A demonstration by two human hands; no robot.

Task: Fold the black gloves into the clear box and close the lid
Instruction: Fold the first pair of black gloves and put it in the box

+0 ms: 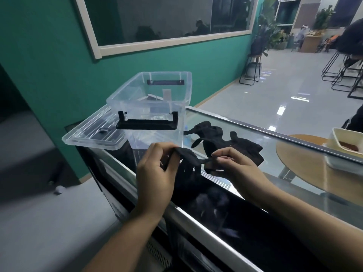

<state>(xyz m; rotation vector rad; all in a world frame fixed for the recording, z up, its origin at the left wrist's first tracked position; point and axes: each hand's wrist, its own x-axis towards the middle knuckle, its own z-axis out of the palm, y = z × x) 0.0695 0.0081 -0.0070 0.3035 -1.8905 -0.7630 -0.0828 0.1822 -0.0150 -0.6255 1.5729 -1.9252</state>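
A black glove [189, 160] hangs between my two hands above the glass counter, its fingers dangling down. My left hand [155, 177] pinches its cuff edge on the left; my right hand [233, 167] pinches the other end. More black gloves [212, 139] lie in a loose heap on the glass just behind my hands. The clear box [151, 108] with black handles stands open and looks empty at the counter's far left end. Its clear lid [96, 132] lies flat to the left of the box, partly over the counter's edge.
The glass counter [255, 138] has a metal rim along its near and far edges. A white tray [345, 144] sits at the far right on a round wooden table. A green wall with a window runs behind the box. Stools and plants stand on the shiny floor beyond.
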